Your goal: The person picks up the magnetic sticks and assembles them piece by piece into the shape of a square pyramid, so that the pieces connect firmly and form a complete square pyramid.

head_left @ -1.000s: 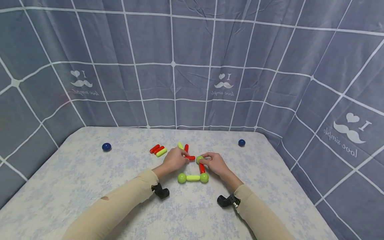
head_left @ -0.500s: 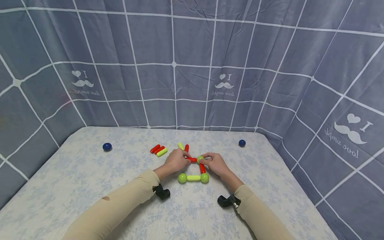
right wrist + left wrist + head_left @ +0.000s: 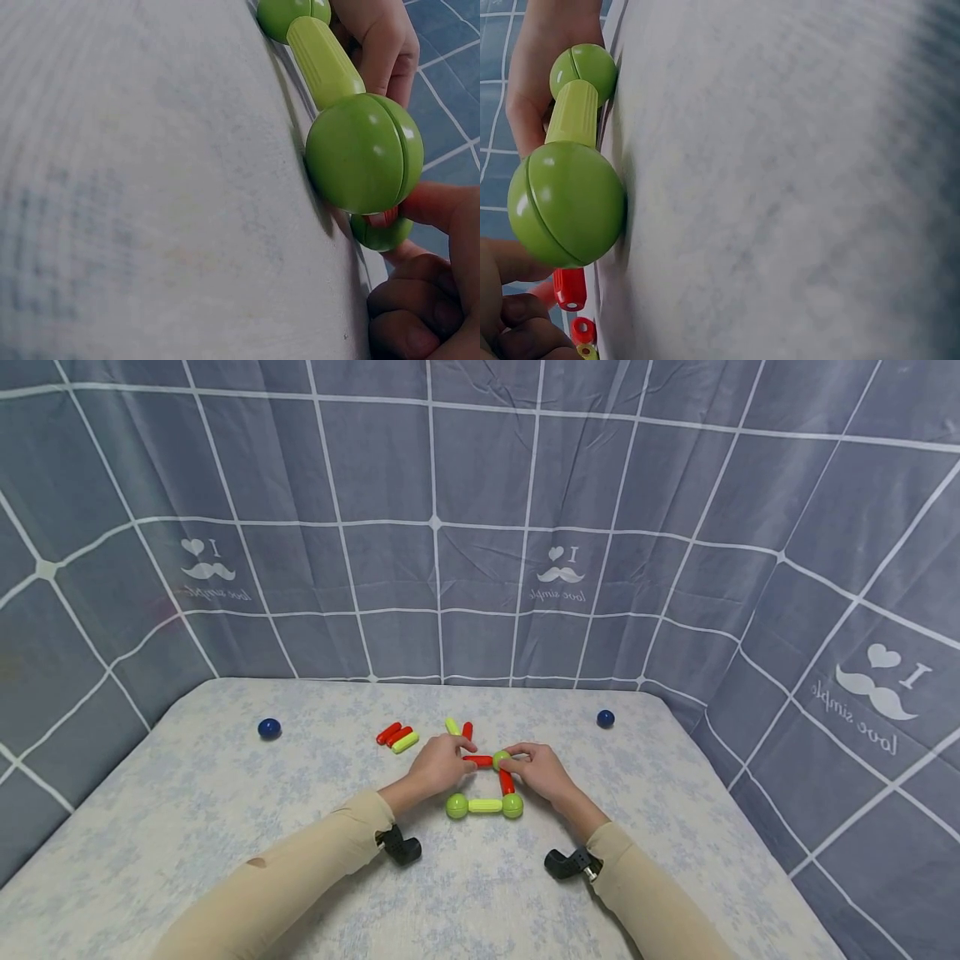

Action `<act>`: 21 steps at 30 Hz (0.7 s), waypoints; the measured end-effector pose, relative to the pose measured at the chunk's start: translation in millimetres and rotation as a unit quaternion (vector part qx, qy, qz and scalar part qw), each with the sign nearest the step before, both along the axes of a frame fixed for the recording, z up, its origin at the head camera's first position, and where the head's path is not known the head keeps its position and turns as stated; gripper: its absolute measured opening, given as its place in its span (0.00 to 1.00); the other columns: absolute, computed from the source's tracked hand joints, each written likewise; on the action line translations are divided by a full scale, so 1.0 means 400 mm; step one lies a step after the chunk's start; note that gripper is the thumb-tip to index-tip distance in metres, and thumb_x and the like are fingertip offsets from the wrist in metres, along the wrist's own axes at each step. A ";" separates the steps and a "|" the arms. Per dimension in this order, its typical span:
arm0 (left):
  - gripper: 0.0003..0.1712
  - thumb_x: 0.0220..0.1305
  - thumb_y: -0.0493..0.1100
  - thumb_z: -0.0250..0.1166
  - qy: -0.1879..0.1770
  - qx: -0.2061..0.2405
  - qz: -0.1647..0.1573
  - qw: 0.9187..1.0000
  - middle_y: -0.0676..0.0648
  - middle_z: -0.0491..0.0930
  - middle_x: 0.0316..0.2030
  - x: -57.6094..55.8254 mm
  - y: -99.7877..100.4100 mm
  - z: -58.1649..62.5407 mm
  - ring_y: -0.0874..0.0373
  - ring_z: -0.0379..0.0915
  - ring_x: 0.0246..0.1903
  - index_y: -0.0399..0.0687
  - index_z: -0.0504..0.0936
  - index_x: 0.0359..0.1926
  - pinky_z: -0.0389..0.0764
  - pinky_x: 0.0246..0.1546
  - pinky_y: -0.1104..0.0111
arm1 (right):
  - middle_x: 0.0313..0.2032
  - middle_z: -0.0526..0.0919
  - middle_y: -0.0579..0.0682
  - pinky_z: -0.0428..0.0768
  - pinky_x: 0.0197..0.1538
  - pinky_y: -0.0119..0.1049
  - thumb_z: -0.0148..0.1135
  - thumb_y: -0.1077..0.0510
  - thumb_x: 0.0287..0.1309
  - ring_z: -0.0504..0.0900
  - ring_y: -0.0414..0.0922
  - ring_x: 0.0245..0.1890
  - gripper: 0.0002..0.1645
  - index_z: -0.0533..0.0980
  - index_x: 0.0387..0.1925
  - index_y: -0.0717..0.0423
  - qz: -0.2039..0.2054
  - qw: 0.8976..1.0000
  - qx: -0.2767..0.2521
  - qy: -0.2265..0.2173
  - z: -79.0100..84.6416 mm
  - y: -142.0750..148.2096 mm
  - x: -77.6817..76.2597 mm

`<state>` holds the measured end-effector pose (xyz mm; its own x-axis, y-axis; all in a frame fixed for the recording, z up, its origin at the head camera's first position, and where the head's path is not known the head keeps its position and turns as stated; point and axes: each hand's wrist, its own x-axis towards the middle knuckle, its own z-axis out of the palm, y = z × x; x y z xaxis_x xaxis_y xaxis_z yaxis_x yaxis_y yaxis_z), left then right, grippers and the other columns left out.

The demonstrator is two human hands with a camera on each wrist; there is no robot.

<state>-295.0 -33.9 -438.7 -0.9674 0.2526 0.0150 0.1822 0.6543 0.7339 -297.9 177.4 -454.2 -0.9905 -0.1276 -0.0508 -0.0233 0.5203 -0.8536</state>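
In the head view, my right hand [image 3: 542, 770] pinches a green ball [image 3: 501, 761] between thumb and index finger. A red rod [image 3: 507, 782] runs from that ball to another green ball [image 3: 512, 806]. A yellow-green rod [image 3: 485, 806] links this one to the near-left green ball [image 3: 457, 806]. A second red rod [image 3: 480, 761] meets the pinched ball from the left. My left hand [image 3: 437, 765] is at its free end, thumb and index parted around it. In the left wrist view, the rod's pale tip [image 3: 571, 305] shows beside the fingers.
Behind my left hand lie another red rod [image 3: 467, 730] and a yellow-green rod [image 3: 452, 725]. Two red rods [image 3: 388, 732] and a yellow-green one [image 3: 405, 742] lie farther left. Blue balls sit at the left [image 3: 269, 728] and right [image 3: 605, 718]. A grey curtain [image 3: 390, 643] hangs behind the table.
My left hand has brought the red rod rightward against the pinched green ball. Its thumb and index finger have since spread apart, and the left forearm has shifted slightly left. My right hand stays put.
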 end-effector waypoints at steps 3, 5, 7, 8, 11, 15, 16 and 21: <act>0.19 0.63 0.42 0.69 -0.001 0.005 0.010 1.000 0.50 0.77 0.23 0.005 -0.010 0.003 0.60 0.69 0.19 0.44 0.85 0.55 0.70 0.22 0.69 | 0.14 0.67 0.41 0.64 0.27 0.34 0.71 0.47 0.59 0.64 0.40 0.19 0.18 0.85 0.47 0.50 0.000 1.000 0.000 -0.001 0.001 0.001 0.001; 0.19 0.62 0.43 0.69 0.002 0.010 0.018 1.000 0.50 0.77 0.24 0.009 -0.020 0.006 0.60 0.69 0.20 0.44 0.85 0.54 0.70 0.22 0.68 | 0.15 0.68 0.41 0.64 0.27 0.34 0.71 0.47 0.59 0.65 0.40 0.19 0.18 0.85 0.48 0.50 -0.001 1.000 0.002 -0.001 0.002 0.000 0.002; 0.19 0.62 0.43 0.69 0.009 0.016 0.028 0.999 0.49 0.76 0.23 0.014 -0.033 0.007 0.59 0.68 0.19 0.45 0.85 0.54 0.69 0.21 0.68 | 0.15 0.68 0.41 0.64 0.28 0.34 0.70 0.47 0.59 0.64 0.40 0.20 0.19 0.85 0.48 0.51 -0.002 1.000 0.003 -0.002 0.003 -0.001 0.002; 0.18 0.62 0.43 0.69 0.013 0.018 0.033 0.999 0.49 0.76 0.23 0.015 -0.041 0.007 0.59 0.68 0.19 0.46 0.85 0.53 0.69 0.21 0.67 | 0.15 0.68 0.42 0.64 0.28 0.34 0.70 0.47 0.59 0.64 0.40 0.20 0.19 0.85 0.49 0.51 -0.002 1.000 0.004 -0.002 0.003 -0.003 0.002; 0.17 0.62 0.45 0.69 0.021 0.023 0.054 0.998 0.49 0.74 0.21 0.019 -0.067 0.004 0.59 0.67 0.18 0.49 0.86 0.52 0.67 0.20 0.67 | 0.15 0.68 0.41 0.64 0.28 0.34 0.70 0.47 0.59 0.64 0.40 0.20 0.19 0.85 0.49 0.51 -0.003 1.000 0.008 -0.002 0.005 -0.005 0.003; 0.17 0.62 0.45 0.70 0.030 0.040 0.078 0.996 0.49 0.72 0.21 0.022 -0.105 0.004 0.58 0.65 0.17 0.48 0.85 0.51 0.67 0.20 0.67 | 0.14 0.66 0.41 0.64 0.28 0.34 0.70 0.47 0.60 0.63 0.40 0.19 0.19 0.85 0.49 0.51 -0.003 1.000 0.014 -0.002 0.006 -0.004 0.005; 0.17 0.62 0.46 0.70 0.033 0.044 0.085 0.995 0.49 0.72 0.21 0.022 -0.115 0.003 0.58 0.65 0.17 0.47 0.85 0.52 0.67 0.20 0.67 | 0.14 0.66 0.41 0.64 0.27 0.34 0.70 0.46 0.60 0.63 0.40 0.19 0.19 0.85 0.49 0.51 -0.003 1.000 0.013 -0.001 0.005 -0.005 0.004; 0.18 0.64 0.45 0.68 0.045 0.067 0.115 0.990 0.50 0.69 0.20 0.031 -0.164 0.011 0.59 0.61 0.16 0.44 0.85 0.53 0.65 0.22 0.66 | 0.15 0.65 0.41 0.64 0.28 0.34 0.70 0.45 0.59 0.63 0.41 0.20 0.19 0.85 0.48 0.49 -0.005 1.000 0.012 -0.002 -0.001 -0.003 0.000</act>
